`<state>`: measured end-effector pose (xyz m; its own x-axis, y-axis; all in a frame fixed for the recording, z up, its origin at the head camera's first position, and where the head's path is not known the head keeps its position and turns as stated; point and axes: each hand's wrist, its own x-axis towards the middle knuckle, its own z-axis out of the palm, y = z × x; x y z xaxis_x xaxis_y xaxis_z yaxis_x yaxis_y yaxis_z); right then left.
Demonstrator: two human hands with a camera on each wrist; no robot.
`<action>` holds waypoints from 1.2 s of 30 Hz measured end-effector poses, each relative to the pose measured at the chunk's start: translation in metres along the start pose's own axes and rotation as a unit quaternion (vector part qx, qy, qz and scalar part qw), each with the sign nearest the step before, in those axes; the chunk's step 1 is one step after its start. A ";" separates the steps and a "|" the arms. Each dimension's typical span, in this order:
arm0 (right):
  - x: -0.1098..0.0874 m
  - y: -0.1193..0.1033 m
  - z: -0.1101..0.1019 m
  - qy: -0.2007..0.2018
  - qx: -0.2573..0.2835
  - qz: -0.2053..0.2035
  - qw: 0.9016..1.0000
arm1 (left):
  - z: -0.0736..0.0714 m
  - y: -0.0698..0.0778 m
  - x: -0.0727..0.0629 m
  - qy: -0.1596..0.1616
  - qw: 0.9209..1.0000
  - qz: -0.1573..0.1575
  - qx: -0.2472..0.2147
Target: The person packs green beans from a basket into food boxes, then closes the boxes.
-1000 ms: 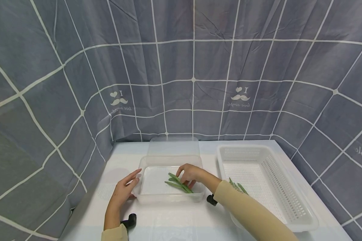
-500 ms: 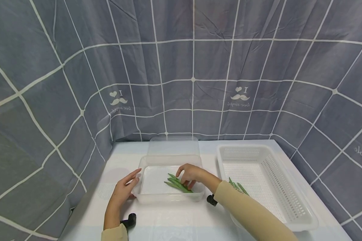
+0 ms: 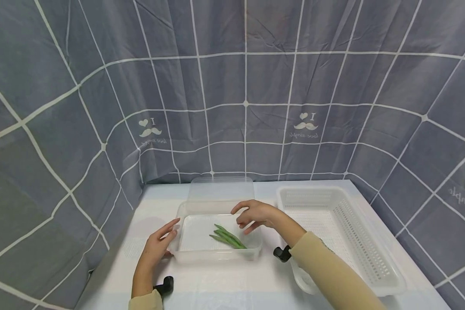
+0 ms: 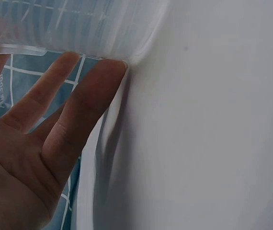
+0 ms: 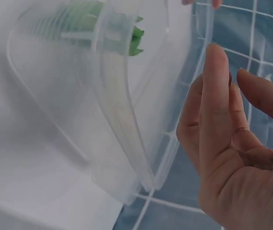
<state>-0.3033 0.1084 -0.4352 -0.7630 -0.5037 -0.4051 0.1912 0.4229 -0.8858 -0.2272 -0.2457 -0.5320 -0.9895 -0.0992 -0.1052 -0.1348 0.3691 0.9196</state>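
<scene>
A small bunch of green beans (image 3: pixel 228 237) lies on the floor of the clear plastic container (image 3: pixel 201 255), toward its right side. My left hand (image 3: pixel 157 243) touches the container's left wall with its fingers extended; in the left wrist view the fingertips (image 4: pixel 112 67) meet the plastic. Above the container's right side hovers my right hand (image 3: pixel 257 214), apart from the beans, its fingers loosely bent and nothing between them. The right wrist view shows that hand (image 5: pixel 237 139) beside the container wall (image 5: pixel 127 120), with the beans (image 5: pixel 135 40) partly seen through the plastic.
To the right stands a white perforated basket (image 3: pixel 376 245), partly covered by my right sleeve (image 3: pixel 333 271). Behind the container lies a clear lid (image 3: pixel 221 188). A grey gridded curtain (image 3: pixel 232 86) surrounds the table at the back and sides.
My right hand has let go of the green beans and risen to the right, leaving them in the container. The forearm now hides the beans in the basket. My left hand stays put.
</scene>
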 end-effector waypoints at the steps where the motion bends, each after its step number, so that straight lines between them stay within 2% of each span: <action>1: -0.004 0.000 -0.004 0.001 0.003 -0.002 1.000 | 0.000 0.000 0.000 -0.001 1.000 0.000 0.001; 13: -0.048 0.018 -0.058 0.051 0.034 -0.005 0.998 | -0.004 -0.004 -0.002 -0.001 1.000 0.001 0.005; 23: -0.082 0.058 -0.098 0.081 0.035 0.019 0.996 | -0.002 -0.005 -0.002 -0.002 1.000 0.001 0.000; 29: -0.100 0.082 -0.117 0.098 0.017 0.053 0.994 | -0.001 -0.004 -0.002 -0.003 1.000 -0.001 0.002; 36: -0.113 0.107 -0.129 0.114 0.000 0.107 0.988 | -0.001 -0.002 0.000 -0.006 1.000 -0.002 0.001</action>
<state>-0.2764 0.3077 -0.4548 -0.8243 -0.2199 -0.5217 0.3632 0.5015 -0.7853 -0.2272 -0.2471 -0.5340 -0.9896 -0.0890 -0.1128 -0.1381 0.3712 0.9182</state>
